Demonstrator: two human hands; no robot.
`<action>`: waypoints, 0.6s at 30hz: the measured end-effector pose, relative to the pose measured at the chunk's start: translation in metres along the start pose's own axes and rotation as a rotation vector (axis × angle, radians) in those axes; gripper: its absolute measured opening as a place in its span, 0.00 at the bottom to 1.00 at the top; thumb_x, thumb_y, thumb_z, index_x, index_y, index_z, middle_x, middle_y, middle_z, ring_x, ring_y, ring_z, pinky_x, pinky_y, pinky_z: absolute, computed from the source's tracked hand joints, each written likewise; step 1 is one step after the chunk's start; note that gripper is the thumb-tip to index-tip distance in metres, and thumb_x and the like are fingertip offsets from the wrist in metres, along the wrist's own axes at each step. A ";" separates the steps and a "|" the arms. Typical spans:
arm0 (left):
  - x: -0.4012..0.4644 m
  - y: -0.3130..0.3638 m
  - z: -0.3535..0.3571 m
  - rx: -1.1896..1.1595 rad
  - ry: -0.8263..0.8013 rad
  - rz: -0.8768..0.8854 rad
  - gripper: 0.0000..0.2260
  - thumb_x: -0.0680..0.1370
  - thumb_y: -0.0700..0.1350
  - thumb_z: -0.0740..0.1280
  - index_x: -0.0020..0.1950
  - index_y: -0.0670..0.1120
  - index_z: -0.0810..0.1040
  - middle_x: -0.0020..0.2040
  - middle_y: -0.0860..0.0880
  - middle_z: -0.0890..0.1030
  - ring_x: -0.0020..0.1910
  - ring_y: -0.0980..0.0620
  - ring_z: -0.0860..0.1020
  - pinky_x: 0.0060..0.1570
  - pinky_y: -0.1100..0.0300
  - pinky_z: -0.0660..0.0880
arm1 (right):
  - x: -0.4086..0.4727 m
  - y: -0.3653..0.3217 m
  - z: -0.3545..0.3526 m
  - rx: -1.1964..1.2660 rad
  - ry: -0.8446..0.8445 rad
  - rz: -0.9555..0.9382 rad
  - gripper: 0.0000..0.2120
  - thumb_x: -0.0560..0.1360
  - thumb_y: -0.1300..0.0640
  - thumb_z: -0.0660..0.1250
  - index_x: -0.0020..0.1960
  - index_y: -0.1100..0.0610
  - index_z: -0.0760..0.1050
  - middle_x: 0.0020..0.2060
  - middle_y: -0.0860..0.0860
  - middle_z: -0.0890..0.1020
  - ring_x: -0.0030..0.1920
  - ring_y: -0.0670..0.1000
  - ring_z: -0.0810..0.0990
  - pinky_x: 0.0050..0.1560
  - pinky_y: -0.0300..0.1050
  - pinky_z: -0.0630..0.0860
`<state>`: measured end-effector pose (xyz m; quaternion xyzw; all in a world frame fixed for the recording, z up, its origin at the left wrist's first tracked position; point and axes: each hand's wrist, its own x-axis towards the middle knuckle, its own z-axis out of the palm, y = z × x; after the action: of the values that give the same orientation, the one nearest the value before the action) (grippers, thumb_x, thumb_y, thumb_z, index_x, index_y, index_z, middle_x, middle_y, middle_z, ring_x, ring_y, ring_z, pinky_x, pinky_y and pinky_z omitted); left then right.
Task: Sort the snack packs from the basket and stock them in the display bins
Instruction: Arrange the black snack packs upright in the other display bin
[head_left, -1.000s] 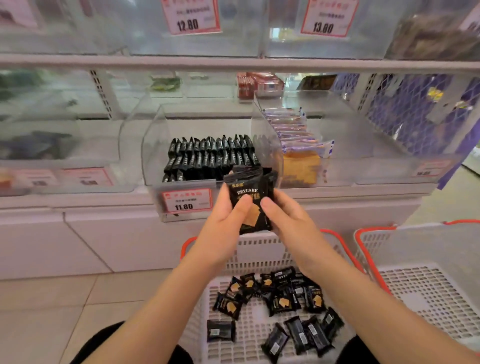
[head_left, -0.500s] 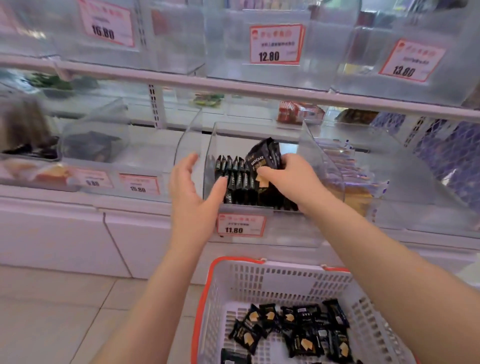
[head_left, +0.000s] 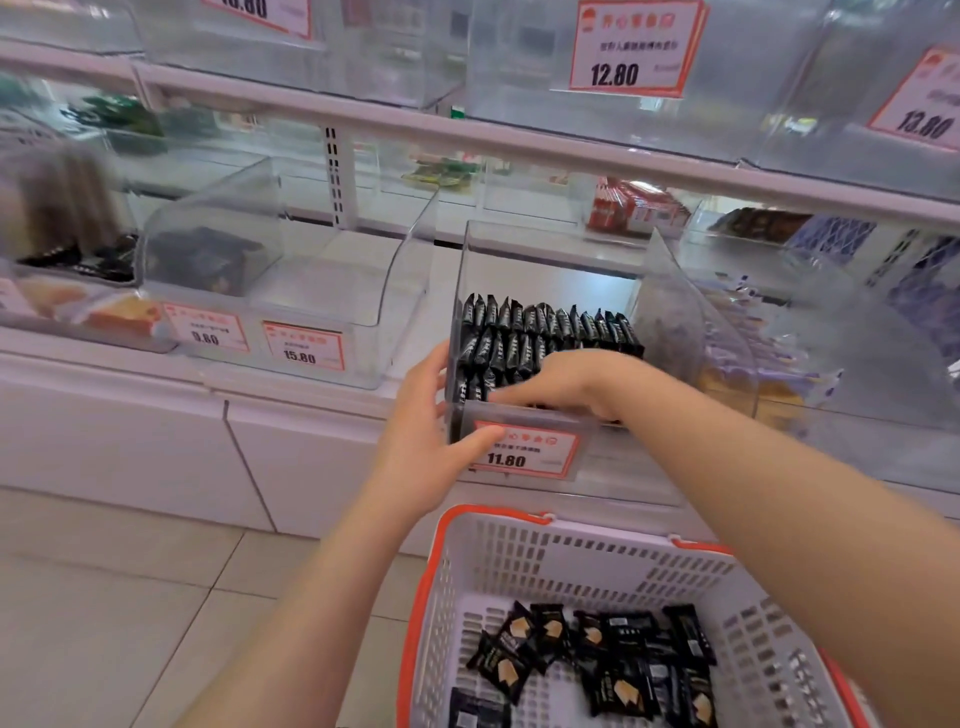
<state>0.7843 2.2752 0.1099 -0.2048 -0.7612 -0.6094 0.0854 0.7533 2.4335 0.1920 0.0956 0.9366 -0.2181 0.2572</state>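
My right hand is down inside the clear display bin at the middle of the frame, knuckles up, fingers reaching left across the front row of black snack packs. The fingertips are sunk among the packs behind the bin's front lip, so I cannot tell whether I am holding one or only pressing on them. The packs stand upright in tight rows, filling the bin from just behind my hand back toward its rear wall.

My left hand grips the bin's front left corner: fingers up along the outside of the left wall, thumb laid across the front lip and touching the edge of the red-framed price tag marked 11.80.

Below my arms, at the lower middle of the frame, sits the white basket with an orange rim. More black snack packs, the loose packs, lie scattered flat on its floor, well apart from both hands. The basket stands on the tiled floor in front of the shelf.
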 end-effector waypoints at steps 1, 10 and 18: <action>0.000 0.000 0.000 0.007 0.001 0.001 0.37 0.68 0.40 0.75 0.58 0.72 0.58 0.59 0.70 0.65 0.57 0.77 0.65 0.51 0.81 0.66 | -0.001 0.003 -0.002 0.123 -0.031 -0.004 0.38 0.69 0.39 0.69 0.68 0.63 0.67 0.66 0.56 0.73 0.62 0.56 0.73 0.54 0.45 0.71; -0.001 0.004 0.001 0.066 0.015 0.003 0.38 0.68 0.42 0.75 0.61 0.70 0.55 0.59 0.69 0.64 0.63 0.61 0.66 0.62 0.61 0.66 | 0.004 0.009 0.001 -0.209 0.061 -0.055 0.13 0.71 0.48 0.70 0.42 0.58 0.75 0.35 0.49 0.78 0.36 0.48 0.74 0.30 0.38 0.68; -0.003 0.012 -0.001 0.153 0.034 -0.012 0.35 0.68 0.44 0.75 0.63 0.66 0.58 0.60 0.64 0.67 0.62 0.63 0.68 0.62 0.60 0.67 | 0.007 0.009 0.004 -0.244 0.191 -0.117 0.16 0.73 0.47 0.69 0.41 0.61 0.73 0.38 0.55 0.76 0.40 0.54 0.72 0.32 0.43 0.67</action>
<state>0.7918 2.2752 0.1193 -0.1826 -0.8051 -0.5535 0.1101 0.7515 2.4399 0.1821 0.0292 0.9803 -0.1070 0.1636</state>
